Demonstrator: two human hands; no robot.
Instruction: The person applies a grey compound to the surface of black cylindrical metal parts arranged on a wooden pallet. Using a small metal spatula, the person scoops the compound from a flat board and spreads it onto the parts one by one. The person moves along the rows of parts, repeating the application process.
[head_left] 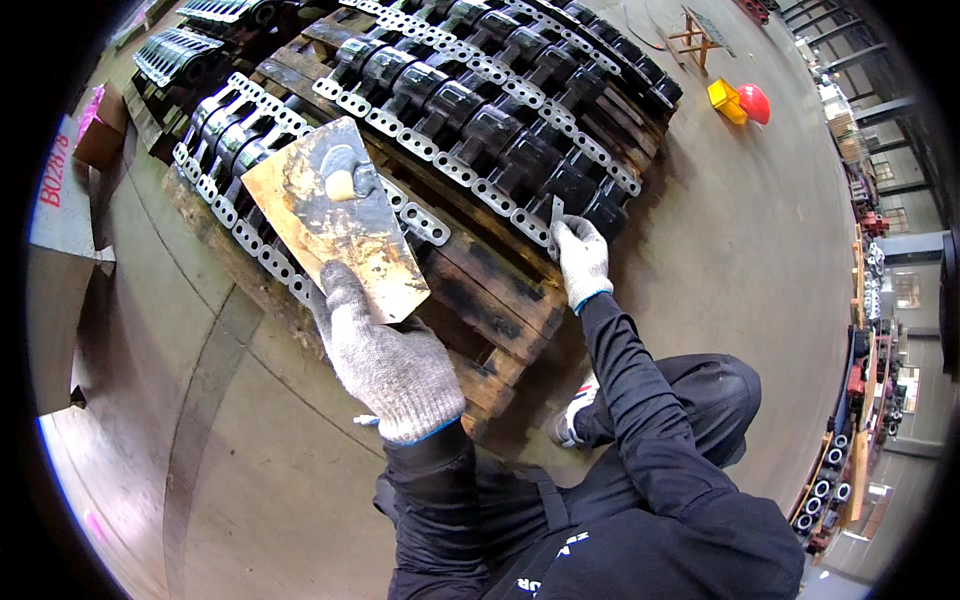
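Observation:
My left hand [388,360], in a white knit glove with a blue cuff, grips the near end of a flat rectangular board [290,205]. The thumb lies on top of the board. Brown and dark smears cover it, and a lump of grey paste [345,165] sits toward its far end. My right hand [582,262], gloved alike, pinches a small flat scraper blade [557,208] that points up. It is beside the near right end of a row of black cast manifolds [470,110] with holed, bare-metal flanges. Whether the blade touches the metal I cannot tell.
The manifolds lie on wooden pallets [490,300]; another row [235,140] is left of the board. A grey box-like block [60,260] and a cardboard box [100,130] stand at the left. A yellow container [727,101] and red helmet-like object [754,104] lie on the floor.

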